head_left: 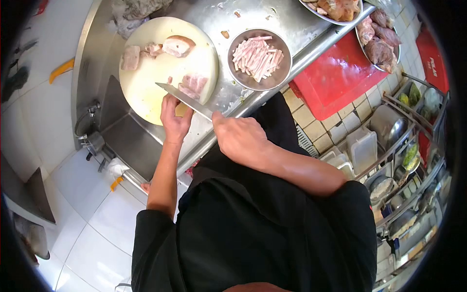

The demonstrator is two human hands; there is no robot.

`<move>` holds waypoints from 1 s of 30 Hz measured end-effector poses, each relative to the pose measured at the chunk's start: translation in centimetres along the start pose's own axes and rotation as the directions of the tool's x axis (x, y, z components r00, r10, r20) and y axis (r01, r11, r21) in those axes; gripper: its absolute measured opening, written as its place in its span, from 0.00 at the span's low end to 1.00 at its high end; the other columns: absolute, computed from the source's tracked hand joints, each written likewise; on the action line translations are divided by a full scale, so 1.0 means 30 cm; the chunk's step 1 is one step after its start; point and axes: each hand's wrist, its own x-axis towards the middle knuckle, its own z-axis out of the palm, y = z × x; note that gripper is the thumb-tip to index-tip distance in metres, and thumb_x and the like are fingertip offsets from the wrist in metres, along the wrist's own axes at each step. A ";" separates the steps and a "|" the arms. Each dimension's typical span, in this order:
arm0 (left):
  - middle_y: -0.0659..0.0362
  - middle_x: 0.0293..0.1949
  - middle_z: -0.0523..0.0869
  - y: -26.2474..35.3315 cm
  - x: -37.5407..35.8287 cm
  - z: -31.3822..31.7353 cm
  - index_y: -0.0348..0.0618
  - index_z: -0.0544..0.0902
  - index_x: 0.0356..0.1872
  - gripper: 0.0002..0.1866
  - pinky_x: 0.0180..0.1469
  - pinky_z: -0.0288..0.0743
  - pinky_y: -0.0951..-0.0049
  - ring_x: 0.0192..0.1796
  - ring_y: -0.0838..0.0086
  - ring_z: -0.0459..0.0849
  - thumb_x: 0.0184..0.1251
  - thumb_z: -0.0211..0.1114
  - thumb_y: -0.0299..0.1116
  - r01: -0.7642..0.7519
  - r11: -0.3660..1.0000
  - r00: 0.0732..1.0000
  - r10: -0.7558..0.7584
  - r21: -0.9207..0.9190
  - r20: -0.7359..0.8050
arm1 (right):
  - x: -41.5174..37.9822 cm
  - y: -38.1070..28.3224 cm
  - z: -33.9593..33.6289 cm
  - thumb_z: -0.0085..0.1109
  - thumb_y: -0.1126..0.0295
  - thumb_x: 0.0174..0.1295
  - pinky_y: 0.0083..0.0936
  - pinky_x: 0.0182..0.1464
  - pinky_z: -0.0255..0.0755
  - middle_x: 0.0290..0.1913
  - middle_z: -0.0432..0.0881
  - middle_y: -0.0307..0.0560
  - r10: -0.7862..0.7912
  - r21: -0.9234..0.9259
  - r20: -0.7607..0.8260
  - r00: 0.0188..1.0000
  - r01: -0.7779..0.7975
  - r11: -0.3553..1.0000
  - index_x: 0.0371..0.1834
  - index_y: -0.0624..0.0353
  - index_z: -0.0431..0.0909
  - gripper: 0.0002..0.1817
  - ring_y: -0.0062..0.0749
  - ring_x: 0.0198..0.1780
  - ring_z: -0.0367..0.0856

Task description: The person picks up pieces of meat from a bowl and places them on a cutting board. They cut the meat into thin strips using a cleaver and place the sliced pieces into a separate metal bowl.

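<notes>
My right hand [241, 138] is wrapped round the handle of a knife [187, 100], whose blade points up and left over the near edge of a round white cutting board [151, 92]. Just below the blade, my left hand [175, 119] has its fingertips near the blade; whether they hold anything is hidden. Beyond the blade lies a piece of pale meat [193, 85]. Farther back on the board are a thick chunk with rind [176, 46] and another piece [130, 57]. Right of the board stands a metal bowl [287, 68] of pink-white meat strips [258, 57].
A metal sink [131, 141] lies below the board, with a tap [92, 109] at its left. A plastic bag [131, 14] rests behind. Two meat bowls, a red box lid [335, 73] and racks of containers [365, 148] are at the right.
</notes>
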 end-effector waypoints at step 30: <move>0.51 0.47 0.85 -0.003 0.020 0.006 0.37 0.82 0.42 0.19 0.52 0.81 0.66 0.48 0.60 0.85 0.45 0.77 0.20 0.034 0.995 0.999 -0.038 -0.096 -0.039 | 0.143 0.022 0.097 0.49 0.73 0.68 0.50 0.43 0.85 0.35 0.89 0.66 0.089 -0.134 0.094 0.992 -0.076 0.988 0.46 0.68 0.77 0.10 0.59 0.40 0.92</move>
